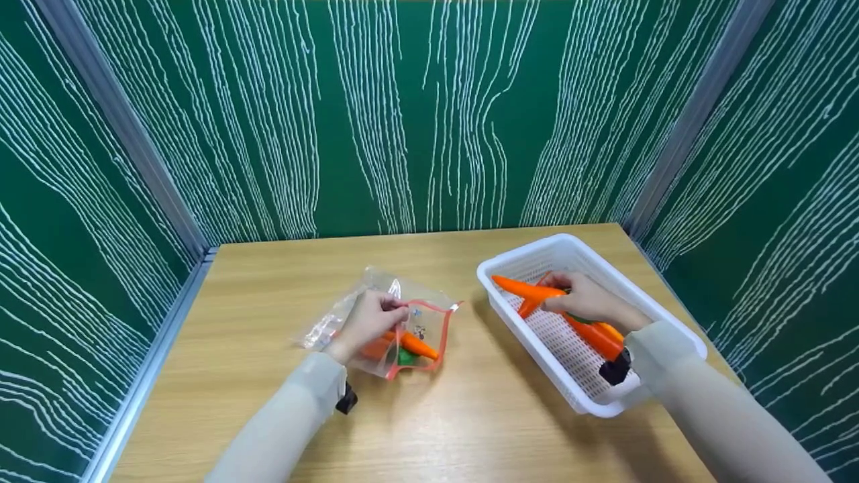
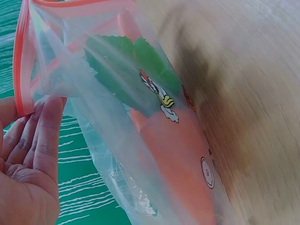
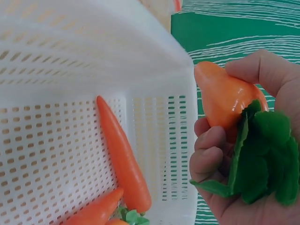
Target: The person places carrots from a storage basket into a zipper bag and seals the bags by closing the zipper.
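My left hand pinches the red zip edge of a clear plastic zip bag between thumb and fingers; the bag's mouth gapes toward the right. Inside the bag are orange carrots with green leaves, seen through the printed plastic in the left wrist view. Over the white basket, my right hand grips a toy carrot round its thick end, tip pointing left. Its green leafy top lies against the palm.
The white perforated basket stands on the right of the wooden table, holding more carrots. Green walls with white wavy lines enclose the table at the back and sides.
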`<state>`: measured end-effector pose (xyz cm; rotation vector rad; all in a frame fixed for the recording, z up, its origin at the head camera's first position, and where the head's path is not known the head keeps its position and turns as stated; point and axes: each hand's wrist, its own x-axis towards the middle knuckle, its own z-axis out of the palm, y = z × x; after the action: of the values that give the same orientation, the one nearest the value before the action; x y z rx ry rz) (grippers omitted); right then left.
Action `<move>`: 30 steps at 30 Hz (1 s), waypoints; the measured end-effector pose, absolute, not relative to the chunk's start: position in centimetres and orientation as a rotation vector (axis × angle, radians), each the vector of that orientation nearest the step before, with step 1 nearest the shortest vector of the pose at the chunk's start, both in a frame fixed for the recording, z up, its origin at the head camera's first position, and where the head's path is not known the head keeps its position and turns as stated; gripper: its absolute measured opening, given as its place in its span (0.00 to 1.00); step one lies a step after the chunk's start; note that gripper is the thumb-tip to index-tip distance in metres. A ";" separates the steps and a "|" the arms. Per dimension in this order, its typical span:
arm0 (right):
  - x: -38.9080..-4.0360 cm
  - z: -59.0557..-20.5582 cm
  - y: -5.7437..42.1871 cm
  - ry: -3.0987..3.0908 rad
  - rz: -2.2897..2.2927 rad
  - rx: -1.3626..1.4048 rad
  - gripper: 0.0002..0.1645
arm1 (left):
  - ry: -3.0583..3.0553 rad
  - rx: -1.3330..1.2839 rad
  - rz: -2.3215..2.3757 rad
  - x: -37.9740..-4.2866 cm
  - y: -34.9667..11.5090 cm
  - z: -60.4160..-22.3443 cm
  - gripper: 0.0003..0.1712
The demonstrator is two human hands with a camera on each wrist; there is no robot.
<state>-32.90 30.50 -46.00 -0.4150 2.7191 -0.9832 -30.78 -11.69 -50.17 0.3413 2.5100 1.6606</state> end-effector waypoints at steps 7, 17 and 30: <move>-32.3 -46.0 29.1 2.687 -1.083 -0.476 0.21 | 2.504 0.353 1.666 -30.7 -11.9 -50.4 0.07; -31.7 -46.0 27.8 2.607 -1.200 -0.552 0.21 | 2.502 0.335 1.666 -30.6 -12.1 -50.2 0.08; -30.5 -46.3 25.8 2.598 -1.158 -0.625 0.19 | 2.513 0.333 1.662 -31.0 -11.7 -50.3 0.08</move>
<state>-30.49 25.78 -46.27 -0.6254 2.5982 -1.1579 -31.01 -11.70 -50.28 0.3334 2.5133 1.6615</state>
